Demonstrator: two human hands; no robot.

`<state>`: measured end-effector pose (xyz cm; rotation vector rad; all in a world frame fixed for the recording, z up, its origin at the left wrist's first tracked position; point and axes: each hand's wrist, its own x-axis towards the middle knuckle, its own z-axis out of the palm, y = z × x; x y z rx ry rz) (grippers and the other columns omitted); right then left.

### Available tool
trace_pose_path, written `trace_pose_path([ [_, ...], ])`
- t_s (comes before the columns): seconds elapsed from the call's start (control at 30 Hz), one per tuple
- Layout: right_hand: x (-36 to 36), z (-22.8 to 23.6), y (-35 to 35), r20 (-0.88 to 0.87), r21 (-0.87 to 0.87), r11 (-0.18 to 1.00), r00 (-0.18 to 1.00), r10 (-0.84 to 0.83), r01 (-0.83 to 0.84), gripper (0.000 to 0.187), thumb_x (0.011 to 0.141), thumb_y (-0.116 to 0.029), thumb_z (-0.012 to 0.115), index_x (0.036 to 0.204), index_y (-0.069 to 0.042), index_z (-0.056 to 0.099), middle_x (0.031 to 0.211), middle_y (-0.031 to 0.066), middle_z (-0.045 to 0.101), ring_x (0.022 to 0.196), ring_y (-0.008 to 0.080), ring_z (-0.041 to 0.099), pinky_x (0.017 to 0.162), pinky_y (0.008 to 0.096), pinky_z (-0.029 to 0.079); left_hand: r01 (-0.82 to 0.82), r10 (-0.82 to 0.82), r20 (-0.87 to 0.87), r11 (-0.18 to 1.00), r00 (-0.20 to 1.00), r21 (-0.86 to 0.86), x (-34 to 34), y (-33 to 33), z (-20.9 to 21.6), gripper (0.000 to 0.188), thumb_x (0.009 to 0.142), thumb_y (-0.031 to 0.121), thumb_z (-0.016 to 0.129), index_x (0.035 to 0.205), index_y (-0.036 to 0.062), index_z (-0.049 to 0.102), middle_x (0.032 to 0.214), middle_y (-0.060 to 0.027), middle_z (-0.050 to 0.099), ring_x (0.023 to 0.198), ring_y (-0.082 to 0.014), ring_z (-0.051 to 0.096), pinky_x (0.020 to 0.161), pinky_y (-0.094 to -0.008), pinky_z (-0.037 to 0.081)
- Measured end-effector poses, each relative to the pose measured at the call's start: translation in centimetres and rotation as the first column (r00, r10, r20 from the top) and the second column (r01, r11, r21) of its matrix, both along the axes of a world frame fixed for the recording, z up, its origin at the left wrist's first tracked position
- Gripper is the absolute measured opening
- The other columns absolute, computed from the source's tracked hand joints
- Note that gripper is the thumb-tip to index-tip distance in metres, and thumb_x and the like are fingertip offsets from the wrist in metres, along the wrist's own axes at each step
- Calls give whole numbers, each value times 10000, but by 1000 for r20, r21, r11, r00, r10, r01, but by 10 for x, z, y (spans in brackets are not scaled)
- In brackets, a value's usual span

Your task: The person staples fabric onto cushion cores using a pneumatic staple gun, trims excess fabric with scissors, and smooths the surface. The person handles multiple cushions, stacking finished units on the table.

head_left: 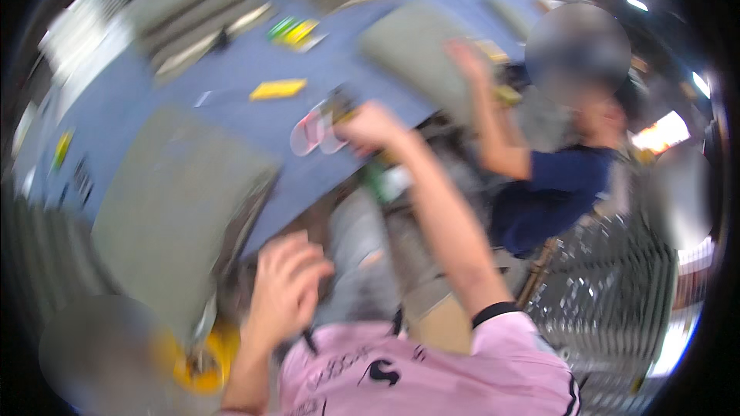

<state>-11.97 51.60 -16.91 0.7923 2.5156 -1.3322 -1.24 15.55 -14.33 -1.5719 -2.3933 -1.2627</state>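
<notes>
Over the near edge of the blue-covered table (pixel 231 65), my right hand (pixel 370 127) is stretched out with its fingers curled closed. A small dark object (pixel 339 102) shows right at the fingertips; blur hides its kind and how it is gripped. Beside it lie pale, pink-edged loops (pixel 308 135), too smeared to name. My left hand (pixel 289 281) is raised in front of my body, fingers loosely bent and apart, with nothing visible in it. Nearest to that hand is a grey-green padded slab (pixel 181 200) lying on the table.
A yellow block (pixel 278 89) and green-and-yellow packets (pixel 294 32) lie farther back. Stacks of grey-green slabs (pixel 193 11) stand at the far side. To the right, a person in navy (pixel 551 196) reaches over another slab (pixel 416 50). Something yellow (pixel 204 362) sits low left.
</notes>
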Motion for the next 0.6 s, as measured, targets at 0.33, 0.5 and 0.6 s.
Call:
trace_pose_path([
  [0.33,52,-6,-4,-354,200,979,934,33,41,374,945,-315,855,1017,31,735,737,94,697,588,156,627,572,409,520,-439,391,-210,853,896,-284,-73,-128,4,275,959,312,794,1116,92,745,1144,-122,675,1205,-348,610,1115,-481,419],
  [0.5,138,14,-104,-317,-393,918,930,-186,50,246,1030,-172,807,1227,-37,750,778,-29,639,589,73,573,523,277,437,-246,108,-279,815,954,-525,-108,-100,-15,311,909,384,835,955,87,754,1051,-99,689,1153,-303,633,1013,-473,451],
  [0.6,176,1,-164,-270,-298,955,959,-87,3,312,1006,-158,833,1275,-22,753,933,9,741,816,115,697,699,288,533,-56,-74,-181,779,981,-624,-147,-93,-19,315,907,376,808,796,88,745,850,-71,674,965,-295,660,924,-473,459],
])
